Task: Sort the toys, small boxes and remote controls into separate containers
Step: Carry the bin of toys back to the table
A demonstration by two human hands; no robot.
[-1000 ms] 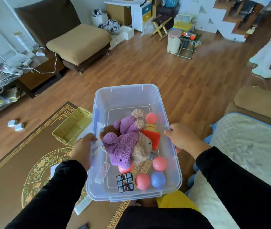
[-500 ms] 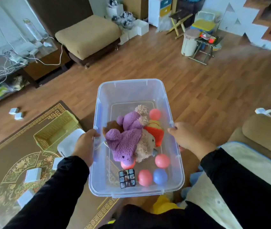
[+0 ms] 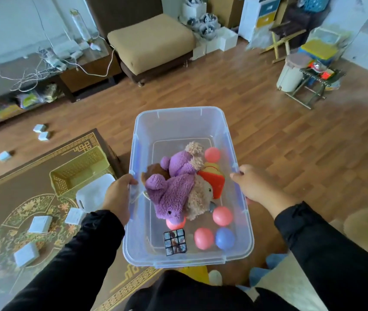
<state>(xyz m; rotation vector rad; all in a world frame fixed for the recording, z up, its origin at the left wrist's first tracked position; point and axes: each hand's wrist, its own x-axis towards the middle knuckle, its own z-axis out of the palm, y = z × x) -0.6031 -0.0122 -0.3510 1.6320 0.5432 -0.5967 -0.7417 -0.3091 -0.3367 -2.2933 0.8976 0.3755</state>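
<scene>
Head view: clear plastic bin point(image 3: 179, 122) held up over the wooden floor point(image 3: 290, 153), gripped at both long rims. Left hand point(image 3: 117, 196) curled round the left rim, thumb hooked inside; right hand point(image 3: 254, 187) curled round the right rim, fingertips wrapped under and hidden.

Inside the bin: purple plush toy point(image 3: 174, 194) lying across a beige plush toy point(image 3: 201, 198), brown plush piece point(image 3: 153, 173) at the left wall, red and yellow soft toy point(image 3: 214, 182), pink balls point(image 3: 222, 216), one blue ball point(image 3: 224, 239), picture puzzle cube point(image 3: 175, 241) near the front wall.

On the patterned rug point(image 3: 10, 198), left of the bin: yellow lattice basket point(image 3: 79, 169), apparently with nothing in it, and a white container point(image 3: 94, 191) touching its near corner, contents not visible. Small white boxes point(image 3: 40, 224) scattered on rug and floor.

No legible writing anywhere.
</scene>
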